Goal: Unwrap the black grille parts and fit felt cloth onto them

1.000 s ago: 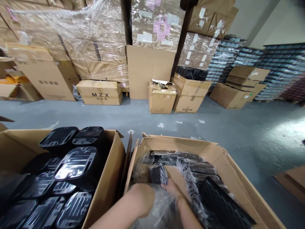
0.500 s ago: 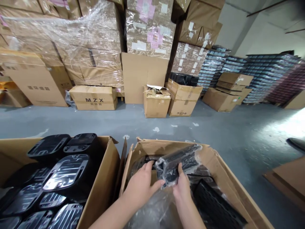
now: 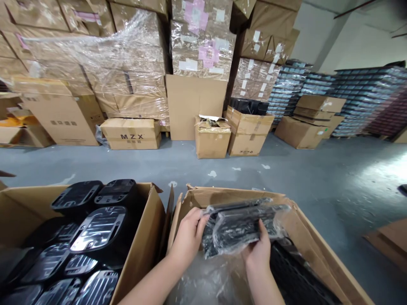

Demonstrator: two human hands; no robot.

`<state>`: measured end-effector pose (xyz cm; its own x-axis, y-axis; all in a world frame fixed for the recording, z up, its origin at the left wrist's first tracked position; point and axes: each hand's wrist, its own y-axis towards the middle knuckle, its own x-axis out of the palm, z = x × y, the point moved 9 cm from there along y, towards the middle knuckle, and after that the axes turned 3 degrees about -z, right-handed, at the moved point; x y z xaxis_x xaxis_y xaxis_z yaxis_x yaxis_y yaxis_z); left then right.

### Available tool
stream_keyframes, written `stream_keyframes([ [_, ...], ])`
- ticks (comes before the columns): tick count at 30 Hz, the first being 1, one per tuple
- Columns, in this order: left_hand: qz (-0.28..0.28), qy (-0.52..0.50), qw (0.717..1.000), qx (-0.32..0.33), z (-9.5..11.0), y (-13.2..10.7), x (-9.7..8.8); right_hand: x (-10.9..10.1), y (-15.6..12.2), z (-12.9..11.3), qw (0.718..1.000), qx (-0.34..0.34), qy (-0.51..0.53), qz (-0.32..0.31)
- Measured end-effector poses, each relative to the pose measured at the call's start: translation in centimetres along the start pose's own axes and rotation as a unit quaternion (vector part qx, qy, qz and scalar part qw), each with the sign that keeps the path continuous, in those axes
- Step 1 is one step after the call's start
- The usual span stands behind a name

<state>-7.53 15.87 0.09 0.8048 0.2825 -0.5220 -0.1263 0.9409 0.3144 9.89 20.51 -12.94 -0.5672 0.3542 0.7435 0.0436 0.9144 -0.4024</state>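
Observation:
Both of my hands hold a black part wrapped in clear plastic (image 3: 238, 226) above an open cardboard box (image 3: 318, 250). My left hand (image 3: 189, 231) pinches the plastic wrap at the part's left end. Supporting it from below and the right is my right hand (image 3: 258, 245), thumb on top and fingers partly hidden underneath. Inside the box, a black perforated part (image 3: 302, 275) leans along the right side. Crumpled clear plastic (image 3: 210, 279) lies at the near side, under my forearms.
To the left stands another cardboard box (image 3: 140, 237) holding several black ribbed containers (image 3: 97, 228). Across the grey floor (image 3: 152, 165) are an MZX carton (image 3: 132, 133), two smaller open cartons (image 3: 213, 137) and tall wrapped stacks (image 3: 200, 51). A brown cardboard piece (image 3: 389, 243) sits at right.
The wrapped part has moved slightly right and turned flatter, spreading wider between my hands. My left hand now pinches the wrap's edge, and my right hand has shifted right with it.

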Motion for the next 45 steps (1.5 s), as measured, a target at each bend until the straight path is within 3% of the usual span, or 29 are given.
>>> stream_keyframes([
  [4,0.019,-0.044,0.997,-0.065,-1.5,0.1,-0.3,-0.5,0.0,-0.2,0.996,-0.043,-0.082,0.007],
  [8,0.01,-0.116,0.987,-0.108,-3.0,0.0,0.2,-1.2,-0.7,-0.5,0.974,-0.165,-0.15,0.042],
  [14,0.029,-0.059,0.995,-0.069,-2.7,-0.2,0.3,0.4,-1.4,-1.2,0.95,-0.232,-0.208,-0.02],
  [16,0.031,-0.029,0.996,-0.077,-2.9,-0.2,0.1,-0.3,-1.2,-1.9,0.96,-0.212,-0.185,-0.006],
  [19,0.042,0.004,0.994,-0.103,-3.7,0.1,-0.6,-1.6,-0.5,-2.6,0.984,-0.13,-0.123,-0.007],
  [22,0.064,-0.023,0.992,-0.106,-4.0,0.4,-1.2,-1.8,0.0,-3.0,0.992,-0.072,-0.099,-0.028],
  [25,0.101,-0.1,0.984,-0.108,-3.9,0.3,-1.8,-1.8,-0.1,-3.2,0.989,-0.085,-0.121,-0.009],
  [28,0.126,-0.091,0.979,-0.129,-3.7,0.1,-2.6,-1.9,-0.4,-2.3,0.985,-0.106,-0.135,0.016],
  [34,0.081,-0.077,0.984,-0.141,-4.0,0.2,-2.4,-1.9,-1.3,-1.3,0.97,-0.167,-0.178,0.012],
  [39,0.089,-0.065,0.986,-0.123,-4.9,0.4,-2.2,-1.8,-0.8,-2.1,0.963,-0.176,-0.201,-0.014],
  [42,0.077,-0.049,0.986,-0.139,-5.7,0.3,-1.3,-3.2,0.5,-1.9,0.976,-0.149,-0.157,0.005],
  [45,0.015,-0.029,0.987,-0.157,-6.4,0.1,0.6,-5.4,2.6,-0.1,0.989,-0.059,-0.136,0.014],
])
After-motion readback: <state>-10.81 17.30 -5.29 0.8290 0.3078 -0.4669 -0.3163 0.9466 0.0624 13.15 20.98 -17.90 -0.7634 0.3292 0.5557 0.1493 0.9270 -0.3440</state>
